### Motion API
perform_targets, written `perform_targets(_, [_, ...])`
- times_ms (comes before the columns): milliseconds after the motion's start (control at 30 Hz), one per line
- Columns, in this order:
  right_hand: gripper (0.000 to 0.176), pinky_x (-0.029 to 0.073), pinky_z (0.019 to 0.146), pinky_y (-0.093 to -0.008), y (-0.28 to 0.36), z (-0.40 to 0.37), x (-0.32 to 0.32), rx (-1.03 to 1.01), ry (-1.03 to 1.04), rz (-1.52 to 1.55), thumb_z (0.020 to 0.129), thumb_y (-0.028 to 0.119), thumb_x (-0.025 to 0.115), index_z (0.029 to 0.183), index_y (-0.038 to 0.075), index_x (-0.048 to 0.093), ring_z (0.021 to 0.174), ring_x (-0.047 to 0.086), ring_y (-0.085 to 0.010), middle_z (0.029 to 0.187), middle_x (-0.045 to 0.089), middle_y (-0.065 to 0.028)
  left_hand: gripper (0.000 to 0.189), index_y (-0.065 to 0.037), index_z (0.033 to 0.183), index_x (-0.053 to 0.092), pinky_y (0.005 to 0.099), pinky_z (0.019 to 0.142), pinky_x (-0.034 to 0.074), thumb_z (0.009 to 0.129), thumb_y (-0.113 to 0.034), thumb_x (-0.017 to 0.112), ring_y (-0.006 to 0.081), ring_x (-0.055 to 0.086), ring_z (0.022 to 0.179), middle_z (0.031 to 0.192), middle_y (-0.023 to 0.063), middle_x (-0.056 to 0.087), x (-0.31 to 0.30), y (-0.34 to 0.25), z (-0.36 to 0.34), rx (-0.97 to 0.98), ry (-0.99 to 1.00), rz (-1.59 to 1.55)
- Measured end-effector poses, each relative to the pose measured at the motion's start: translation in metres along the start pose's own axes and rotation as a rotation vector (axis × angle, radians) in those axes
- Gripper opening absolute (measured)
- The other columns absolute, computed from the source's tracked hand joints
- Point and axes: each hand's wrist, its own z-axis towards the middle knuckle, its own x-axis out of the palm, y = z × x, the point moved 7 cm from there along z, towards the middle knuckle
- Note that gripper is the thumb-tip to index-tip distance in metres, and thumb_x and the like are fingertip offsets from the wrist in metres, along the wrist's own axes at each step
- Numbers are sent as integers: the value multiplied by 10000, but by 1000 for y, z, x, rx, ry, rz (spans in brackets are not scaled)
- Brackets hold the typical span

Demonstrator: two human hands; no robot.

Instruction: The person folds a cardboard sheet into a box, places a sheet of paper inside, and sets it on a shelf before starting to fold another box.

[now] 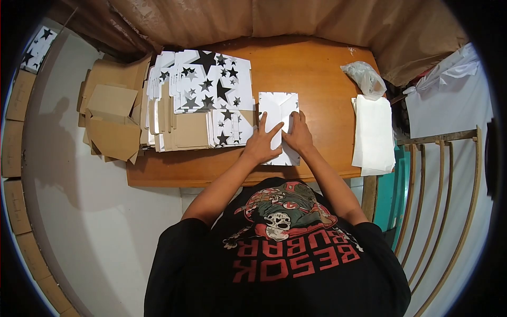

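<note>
A white folded cardboard piece (272, 99), with bits of dark star print along its edges, lies flat on the wooden table (327, 68) in front of me. My left hand (260, 144) rests on its left side, fingers spread and pointing away from me. On the right side, my right hand (299, 136) presses down with its fingers stretched out, the index finger up near the right edge. A slanting flap line shows on the upper part of the piece. Neither hand is wrapped around anything. The lower middle is partly covered by my hands.
Left of the piece sit stacks of star-printed cardboard (232, 79) and brown cardboard (113, 100). At the right are a pile of white sheets (373, 134) and a clear plastic bag (364, 78). A wooden rack (441, 201) stands beside the table; boxes (20, 145) line the far left.
</note>
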Motion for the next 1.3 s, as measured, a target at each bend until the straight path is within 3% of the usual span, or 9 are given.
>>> perform_targets(367, [743,481,1062,-485,-3,11,2,9,75,175,763,213,785,1349,-40,406,1271,527,-471,1399,436,-322,825,-374,1548,436,569,982,560,795,-476,757,573,528,1290,1688,265,103,-10,3,8,87,21,23])
perform_targets(500, [726,492,1049,-479,3,14,-7,-36,118,102,794,247,794,1320,-63,401,1242,543,-475,1399,421,-329,808,-382,1546,440,561,953,575,808,-501,748,548,561,1259,1692,255,103,-12,3,5,134,-27,38])
perform_targets(600, [755,468,1063,-464,5,10,-6,32,137,128,783,269,815,1303,-94,404,1243,521,-456,1383,439,-325,794,-361,1557,435,563,968,558,830,-491,728,526,539,1287,1699,233,108,-10,2,4,74,44,44])
perform_targets(700, [769,486,1051,-483,1,5,-3,30,-29,162,782,281,825,1321,-69,404,1263,525,-472,1427,409,-333,784,-328,1567,430,573,1020,515,850,-474,710,510,477,1343,1707,215,102,8,16,4,222,-95,115])
perform_targets(833, [753,503,1037,-522,1,2,-2,41,-3,94,807,300,822,1350,-19,409,1295,523,-518,1528,325,-343,780,-299,1571,430,570,1058,474,859,-464,703,492,419,1385,1710,212,93,19,22,1,165,-13,65])
perform_targets(933, [727,515,1022,-536,-3,1,-4,30,18,89,831,314,813,1354,-3,421,1296,526,-535,1566,290,-338,778,-306,1576,421,567,1063,463,869,-474,700,487,401,1400,1712,219,77,21,22,5,163,-58,97])
perform_targets(1100, [705,532,990,-549,-18,6,-7,-14,-46,50,848,340,808,1351,1,449,1304,527,-515,1588,275,-325,756,-300,1588,399,563,1137,376,910,-481,680,469,356,1421,1670,246,168,9,17,13,179,-161,208])
perform_targets(1200, [783,535,981,-559,-14,5,-17,28,-38,-21,824,367,824,1397,2,435,1314,513,-506,1603,268,-306,740,-277,1590,396,560,1155,348,926,-451,672,464,350,1419,1648,249,208,1,15,31,111,-192,238])
perform_targets(1300, [888,540,974,-565,-3,21,-23,9,-75,-42,780,396,854,1444,8,410,1325,492,-500,1614,269,-281,737,-251,1594,387,568,1134,391,930,-395,675,475,357,1421,1653,262,185,-8,18,61,-7,-136,107])
